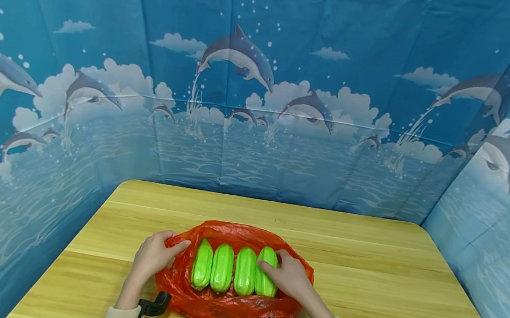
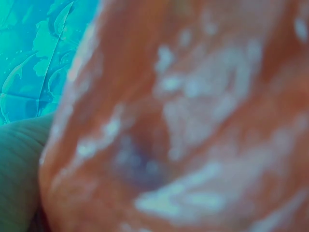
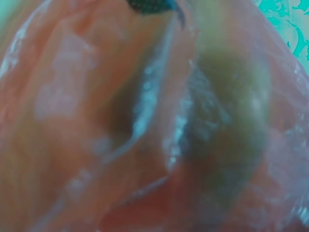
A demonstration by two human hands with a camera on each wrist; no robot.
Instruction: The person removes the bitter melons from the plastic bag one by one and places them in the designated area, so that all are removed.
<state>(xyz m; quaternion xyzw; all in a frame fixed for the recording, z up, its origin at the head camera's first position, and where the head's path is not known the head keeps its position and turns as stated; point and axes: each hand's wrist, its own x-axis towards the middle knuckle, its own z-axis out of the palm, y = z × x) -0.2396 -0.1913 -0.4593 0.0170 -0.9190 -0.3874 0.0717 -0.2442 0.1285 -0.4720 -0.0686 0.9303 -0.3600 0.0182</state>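
Observation:
A red plastic bag [image 1: 224, 309] lies spread wide on the table, its mouth facing up. Inside it several plump, bright green gourd-like vegetables [image 1: 222, 268] stand in a row, side by side. My left hand [image 1: 154, 254] pinches the bag's left rim between thumb and fingers. At the right end of the row, my right hand [image 1: 292, 277] grips the rightmost green vegetable [image 1: 265, 285], thumb across its front and fingers at its right side. Blurred red plastic [image 2: 193, 121] fills most of the left wrist view. In the right wrist view, translucent bag film [image 3: 72, 96] hides most detail.
The wooden table [image 1: 368, 262] extends behind and to both sides of the bag. A blue curtain [image 1: 255, 153] printed with dolphins hangs along the table's back and sides. Black wrist mounts [image 1: 155, 305] sit close to the bag's near edge.

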